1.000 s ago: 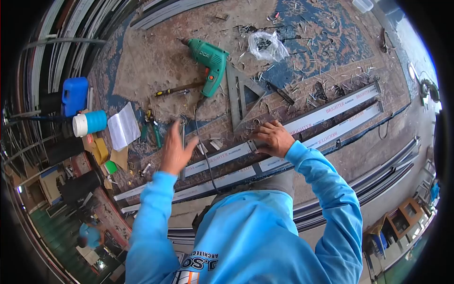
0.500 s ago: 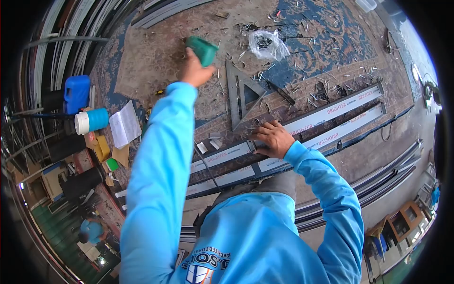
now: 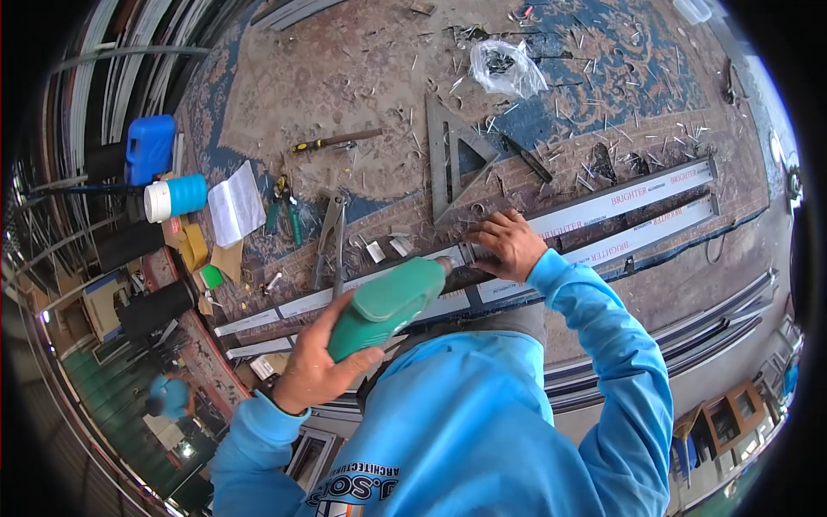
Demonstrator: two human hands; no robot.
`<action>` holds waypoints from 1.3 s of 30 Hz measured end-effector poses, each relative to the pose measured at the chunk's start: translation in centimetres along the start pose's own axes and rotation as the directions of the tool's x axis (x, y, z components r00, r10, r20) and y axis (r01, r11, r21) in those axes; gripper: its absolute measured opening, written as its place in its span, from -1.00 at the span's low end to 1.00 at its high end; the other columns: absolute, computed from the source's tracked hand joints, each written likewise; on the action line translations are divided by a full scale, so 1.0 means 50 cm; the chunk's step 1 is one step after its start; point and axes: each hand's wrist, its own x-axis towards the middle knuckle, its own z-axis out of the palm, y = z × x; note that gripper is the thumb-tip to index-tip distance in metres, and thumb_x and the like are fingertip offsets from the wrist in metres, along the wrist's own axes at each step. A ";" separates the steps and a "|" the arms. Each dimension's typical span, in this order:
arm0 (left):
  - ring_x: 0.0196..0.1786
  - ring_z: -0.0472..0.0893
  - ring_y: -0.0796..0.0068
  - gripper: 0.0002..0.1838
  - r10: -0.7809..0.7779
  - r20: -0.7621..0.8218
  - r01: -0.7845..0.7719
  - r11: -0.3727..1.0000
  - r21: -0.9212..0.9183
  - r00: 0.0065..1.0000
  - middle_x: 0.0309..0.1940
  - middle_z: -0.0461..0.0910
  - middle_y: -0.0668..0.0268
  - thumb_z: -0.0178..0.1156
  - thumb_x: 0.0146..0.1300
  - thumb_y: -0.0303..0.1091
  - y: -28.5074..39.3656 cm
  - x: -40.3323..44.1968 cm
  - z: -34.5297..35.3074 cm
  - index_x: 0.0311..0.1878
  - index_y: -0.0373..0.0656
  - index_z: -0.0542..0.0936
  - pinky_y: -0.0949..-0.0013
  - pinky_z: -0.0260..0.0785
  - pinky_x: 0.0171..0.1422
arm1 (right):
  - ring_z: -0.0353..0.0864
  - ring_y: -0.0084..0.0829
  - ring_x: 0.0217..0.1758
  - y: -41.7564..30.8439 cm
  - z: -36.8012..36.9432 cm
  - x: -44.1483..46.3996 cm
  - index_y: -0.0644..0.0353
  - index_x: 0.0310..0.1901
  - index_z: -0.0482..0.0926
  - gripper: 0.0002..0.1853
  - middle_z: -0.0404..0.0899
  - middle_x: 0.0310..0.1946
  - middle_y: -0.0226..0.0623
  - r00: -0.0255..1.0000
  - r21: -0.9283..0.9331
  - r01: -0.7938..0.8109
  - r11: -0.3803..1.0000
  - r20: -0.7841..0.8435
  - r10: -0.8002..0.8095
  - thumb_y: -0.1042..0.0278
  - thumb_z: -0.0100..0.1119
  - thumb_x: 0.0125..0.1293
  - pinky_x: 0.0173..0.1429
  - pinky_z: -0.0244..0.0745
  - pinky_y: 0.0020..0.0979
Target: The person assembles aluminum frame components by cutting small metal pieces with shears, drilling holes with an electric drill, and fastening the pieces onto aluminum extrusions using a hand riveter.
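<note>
In my left hand (image 3: 314, 366) is a green power drill (image 3: 388, 302), blurred by motion. Its dark tip points right, close to a joint in the white-filmed aluminium profile (image 3: 620, 200); whether it touches is unclear. My right hand (image 3: 510, 245) grips that profile just right of the joint, fingers bent over its top. A second profile (image 3: 642, 239) runs parallel, nearer my body. Beyond them lies a metal set square (image 3: 439, 164), with a slim black tool (image 3: 527, 159) to its right. A hinged metal tool (image 3: 330, 241) rests left of the square, partly behind the drill.
Loose metal pins (image 3: 586, 183) litter the carpeted table (image 3: 284, 95), around a clear plastic bag (image 3: 508, 69). A yellow-black handled tool (image 3: 336, 140), green-handled pliers (image 3: 284, 209) and paper (image 3: 234, 207) lie left, near a blue jug (image 3: 148, 148). Another person (image 3: 168, 396) is at lower left.
My left hand has brought the green drill from the far side of the table back toward my body, beside the profile joint. My right hand stays on the profile.
</note>
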 end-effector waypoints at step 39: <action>0.11 0.72 -0.16 -0.23 -0.073 -0.094 0.089 0.980 0.177 0.993 0.01 0.68 -0.19 0.47 0.23 -0.25 0.064 0.019 0.103 0.41 -0.33 0.33 0.06 0.58 0.16 | 0.53 -0.23 0.20 0.003 0.003 0.004 0.00 0.15 0.64 -0.50 0.64 0.12 -0.42 0.999 0.071 -0.032 0.997 0.042 0.029 0.18 0.47 0.14 0.31 0.33 -0.02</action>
